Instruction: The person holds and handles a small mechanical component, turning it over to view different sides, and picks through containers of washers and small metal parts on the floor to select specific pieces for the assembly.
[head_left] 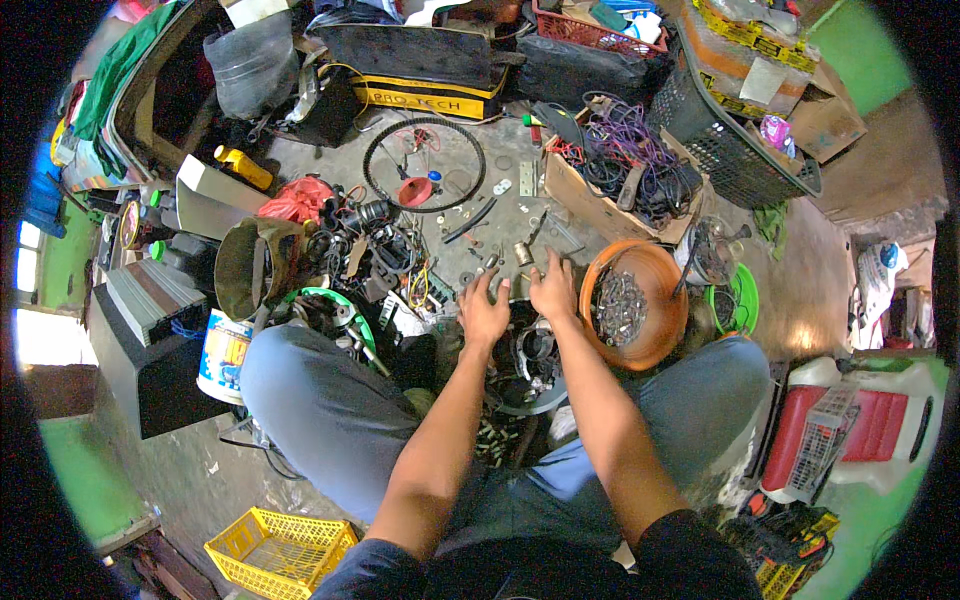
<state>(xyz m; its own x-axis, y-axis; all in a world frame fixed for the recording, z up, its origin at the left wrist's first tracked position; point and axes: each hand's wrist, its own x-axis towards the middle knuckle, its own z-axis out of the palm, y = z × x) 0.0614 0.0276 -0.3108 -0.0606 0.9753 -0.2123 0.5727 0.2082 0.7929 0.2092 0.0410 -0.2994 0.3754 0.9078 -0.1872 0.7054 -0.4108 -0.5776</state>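
Over the floor (510, 222), the left grip (484, 312) and the right grip (553, 292) both have loosely spread fingers. Just beyond the right grip is a small metal cylinder (523, 253); to its right, an orange bowl (668, 312) holds small metal pieces (619, 308). Nearer the body than both grips sits a grey basin (530, 409). A heap of parts (372, 246) lies left of the left grip.

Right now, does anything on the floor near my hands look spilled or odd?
Yes: small metal parts lie loose just beyond your left hand and right hand, while many pieces sit gathered in the orange bowl, so these look strayed. Farther out, a black ring oddly encircles a red cup-like piece.
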